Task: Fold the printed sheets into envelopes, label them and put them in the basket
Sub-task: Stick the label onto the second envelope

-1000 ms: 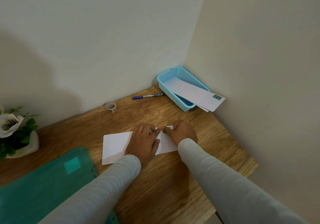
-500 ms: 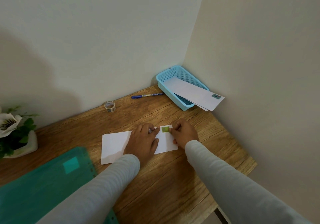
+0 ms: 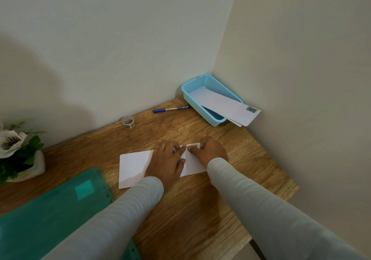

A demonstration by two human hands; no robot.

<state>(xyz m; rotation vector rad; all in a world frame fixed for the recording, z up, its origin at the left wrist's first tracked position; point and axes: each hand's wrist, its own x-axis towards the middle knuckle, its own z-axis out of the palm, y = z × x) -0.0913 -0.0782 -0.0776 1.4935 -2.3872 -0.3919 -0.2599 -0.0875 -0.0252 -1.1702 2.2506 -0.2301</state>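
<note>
At the envelope's (image 3: 134,165) far right corner, the green label (image 3: 193,145), bare half a second ago, has the right hand (image 3: 208,151) back on it, thumb and forefinger bent to its two ends (pinching or pressing, cannot tell). The left hand (image 3: 166,159) lies flat on the envelope's middle, fingers relaxed. Reads as labelling nearly done, basket next. Count, outward from the envelope: one folder (image 3: 50,215) near-left, one envelope under two hands, one tape (image 3: 127,121) and one pen (image 3: 170,109) beyond, one basket (image 3: 194,80) far right holding at least two filed envelopes (image 3: 220,105).

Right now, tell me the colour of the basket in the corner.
The basket is light blue plastic mesh, clearest in the head view.
</note>
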